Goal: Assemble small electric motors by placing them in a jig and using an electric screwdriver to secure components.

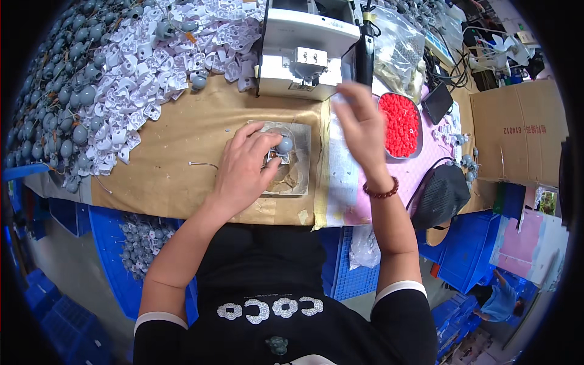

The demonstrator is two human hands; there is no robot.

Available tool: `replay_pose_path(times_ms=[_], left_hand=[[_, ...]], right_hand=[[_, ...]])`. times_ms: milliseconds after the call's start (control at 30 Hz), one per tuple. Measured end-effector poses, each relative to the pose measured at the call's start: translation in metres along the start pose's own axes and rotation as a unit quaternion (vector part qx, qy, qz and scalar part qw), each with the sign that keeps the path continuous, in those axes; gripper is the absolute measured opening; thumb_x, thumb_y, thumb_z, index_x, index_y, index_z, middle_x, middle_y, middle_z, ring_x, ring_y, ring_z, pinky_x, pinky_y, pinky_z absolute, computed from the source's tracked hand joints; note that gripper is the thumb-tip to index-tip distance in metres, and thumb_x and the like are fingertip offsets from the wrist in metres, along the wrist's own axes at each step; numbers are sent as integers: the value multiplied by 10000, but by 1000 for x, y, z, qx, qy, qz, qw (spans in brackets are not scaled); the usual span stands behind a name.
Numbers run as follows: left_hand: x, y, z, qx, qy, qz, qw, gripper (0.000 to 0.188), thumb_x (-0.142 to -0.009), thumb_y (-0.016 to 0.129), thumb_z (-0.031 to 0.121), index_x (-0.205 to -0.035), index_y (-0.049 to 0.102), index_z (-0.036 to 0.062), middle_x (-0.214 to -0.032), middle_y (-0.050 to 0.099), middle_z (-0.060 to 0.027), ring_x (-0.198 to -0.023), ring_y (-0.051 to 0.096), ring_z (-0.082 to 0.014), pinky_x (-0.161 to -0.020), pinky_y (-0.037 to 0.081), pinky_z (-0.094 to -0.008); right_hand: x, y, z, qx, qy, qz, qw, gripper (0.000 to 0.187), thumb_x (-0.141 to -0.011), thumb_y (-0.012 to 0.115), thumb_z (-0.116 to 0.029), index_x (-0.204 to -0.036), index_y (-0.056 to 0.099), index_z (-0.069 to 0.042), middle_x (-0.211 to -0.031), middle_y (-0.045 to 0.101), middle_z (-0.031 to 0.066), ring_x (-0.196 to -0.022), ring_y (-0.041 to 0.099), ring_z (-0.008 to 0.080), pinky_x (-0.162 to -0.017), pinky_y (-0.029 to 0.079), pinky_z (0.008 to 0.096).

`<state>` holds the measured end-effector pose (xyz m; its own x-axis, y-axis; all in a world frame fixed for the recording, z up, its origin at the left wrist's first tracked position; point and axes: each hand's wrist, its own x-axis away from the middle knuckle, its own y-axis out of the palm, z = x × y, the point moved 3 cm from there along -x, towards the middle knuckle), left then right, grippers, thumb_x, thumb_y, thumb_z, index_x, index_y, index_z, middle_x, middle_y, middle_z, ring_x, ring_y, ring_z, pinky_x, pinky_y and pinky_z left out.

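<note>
Ball (pixel 284 145), grey, touches my L hand (pixel 241 165), curled over metal plate (pixel 303 152), grip unclear; R hand (pixel 365 134) blurred nr red pcs (pixel 398 125), can't tell if open.

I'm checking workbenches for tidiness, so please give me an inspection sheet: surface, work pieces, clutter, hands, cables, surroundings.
Surface: brown covering with a light patch near the front edge; pink sheet to the right.
Work pieces: grey ball part at the left hand's fingertips, over a square plate.
Clutter: heaped white parts and grey parts; red pieces in a tray; black cap.
Hands: left hand touches the ball part; right hand is raised and blurred, contents unclear.
Cables: short thin wire left of the plate; black cables at far right.
Surroundings: blue bin below, cardboard box right, another person lower right.
</note>
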<state>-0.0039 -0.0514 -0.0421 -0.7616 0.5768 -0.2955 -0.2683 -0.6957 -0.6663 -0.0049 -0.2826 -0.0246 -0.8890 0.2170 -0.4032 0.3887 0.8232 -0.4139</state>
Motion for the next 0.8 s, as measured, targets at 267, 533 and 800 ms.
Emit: replay_pose_path(times_ms=[267, 533, 800], left_hand=[[-6, -8, 9, 31, 23, 40, 998, 345, -817, 690, -12, -1137, 572, 37, -1124, 626, -154, -1106, 595, -369, -903, 504, -433], [50, -133, -1, 6, -89, -407, 909, 341, -810, 706, 46, -1145, 644, 52, -1081, 643, -153, -1025, 627, -354, -863, 517, -421], [26, -159, -25, -180, -78, -269, 943, 296, -802, 716, 96, -1082, 643, 35, -1012, 643, -169, -986, 609, -363, -864, 501, -432]], right_hand=[[7, 51, -34, -187, 125, -31, 974, 109, -882, 738, -90, -908, 713, 14, -877, 619, 46, -744, 578, 104, -660, 486, 266], [13, -19, -38, 7, -25, -233, 972, 132, -859, 740, -44, -972, 703, 12, -946, 692, 86, -873, 656, 151, -785, 513, 284], [25, -130, 53, 508, 5, -96, 856, 149, -845, 661, -85, -993, 678, -79, -943, 653, 137, -934, 617, 348, -796, 509, 440]])
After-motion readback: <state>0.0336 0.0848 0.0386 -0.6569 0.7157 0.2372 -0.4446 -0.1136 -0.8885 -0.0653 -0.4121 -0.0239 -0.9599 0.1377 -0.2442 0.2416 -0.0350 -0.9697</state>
